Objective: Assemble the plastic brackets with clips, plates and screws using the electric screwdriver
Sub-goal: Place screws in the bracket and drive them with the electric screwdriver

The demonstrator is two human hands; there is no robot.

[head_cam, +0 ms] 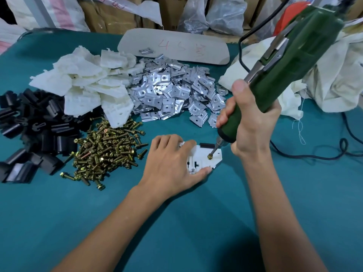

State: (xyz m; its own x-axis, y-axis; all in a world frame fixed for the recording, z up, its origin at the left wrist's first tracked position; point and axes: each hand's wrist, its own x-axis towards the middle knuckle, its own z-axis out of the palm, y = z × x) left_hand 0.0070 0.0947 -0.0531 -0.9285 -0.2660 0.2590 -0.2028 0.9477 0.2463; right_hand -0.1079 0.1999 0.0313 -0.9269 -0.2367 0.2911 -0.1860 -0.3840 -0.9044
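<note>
Near the middle of the teal table (196, 222), a white bracket (204, 158) lies flat under the left hand (169, 163), whose curled fingers cover its left end while the thumb presses its near edge. The right hand (249, 124) is wrapped tight round the green electric screwdriver (290, 61), which leans away toward 1 o'clock. Its bit (217, 147) sits on a brass screw (209, 156) standing in the bracket's right part.

From the bracket, a heap of loose screws (106, 152) lies at 9 o'clock, just beside the left hand. Beyond it, at 9 to 10 o'clock, is a pile of black clips (33, 134). A pile of white brackets (88, 85) sits at 10 to 11 o'clock, and a spread of metal plates (172, 93) at 12 o'clock, touching those brackets. A grey oval board (176, 46) with red marks lies behind the plates. Crumpled white cloth (324, 81) fills 1 to 2 o'clock behind the tool, and a black cable (314, 156) loops over the table at 3 o'clock.

The left hand hides most of the bracket's left half. A black strip on its far edge is too small to tell apart. The screwdriver's top end is cut off by the upper edge, and the board's marks cannot be read.
</note>
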